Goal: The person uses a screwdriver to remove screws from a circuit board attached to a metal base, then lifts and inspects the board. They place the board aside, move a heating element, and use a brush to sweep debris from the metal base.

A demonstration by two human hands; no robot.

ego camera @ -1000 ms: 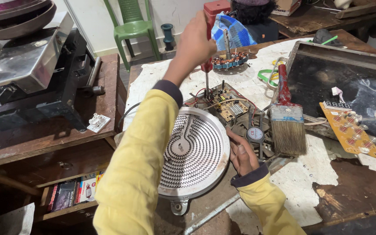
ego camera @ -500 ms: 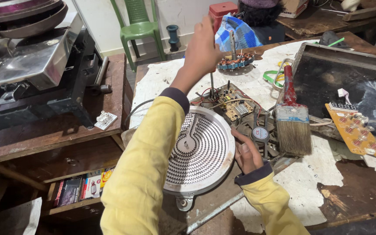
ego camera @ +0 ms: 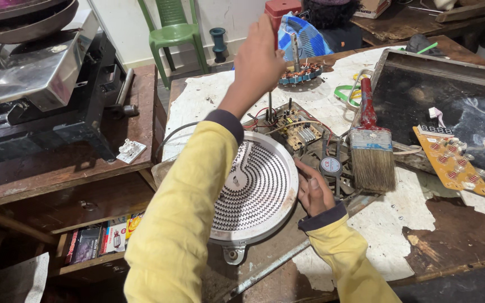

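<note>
My left hand [ego camera: 259, 59] is raised over the bench and closed on a screwdriver, whose thin shaft [ego camera: 269, 108] points straight down onto a green circuit board [ego camera: 297, 132] inside an opened cooker base. A round heating plate [ego camera: 254, 191] with a spiral element leans over the near side of that base. My right hand [ego camera: 312, 193] grips the plate's right rim with curled fingers, the thumb on top. Just right of this hand sits a small black fan [ego camera: 330, 166]. Both arms wear yellow sleeves.
A wide paint brush [ego camera: 371, 160] with a red handle lies right of the fan. Further right are an orange display board [ego camera: 453, 160] and a black glass panel [ego camera: 456, 95]. A copper-wound coil [ego camera: 301, 73] lies behind. A metal appliance [ego camera: 40, 84] stands at left, a green chair [ego camera: 172, 28] behind.
My left hand has shifted only slightly on the screwdriver, which stays planted on the board. My right hand keeps its hold on the plate rim.
</note>
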